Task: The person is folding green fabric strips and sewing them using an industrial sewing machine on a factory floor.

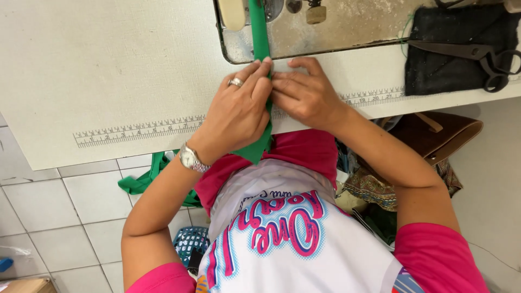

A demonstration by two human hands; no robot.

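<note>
Head view, looking straight down: both hands meet at upper centre of the frame on a narrow green fabric strip (261,38) that runs from the sewing machine (325,27) at the top edge down over the bench (108,70) and hangs off its near edge toward the person's lap. Left hand (239,111), ring on one finger and a silver wristwatch (191,159) on the wrist, lies flat over the strip with fingertips pinching it just below the machine bed. Right hand (304,92) sits just beside it, touching it, fingers curled down and pressing the strip's right edge against the bench; grip on the cloth partly hidden by the left hand. A printed ruler scale (141,130) runs along the bench's near edge. Upper right of the frame: black scissors (477,54) resting on a dark cloth pad (461,32). Right of centre, below the bench edge, a brown bag (439,135). Lower left, more green fabric (146,179) hangs over a tiled floor (49,217).
</note>
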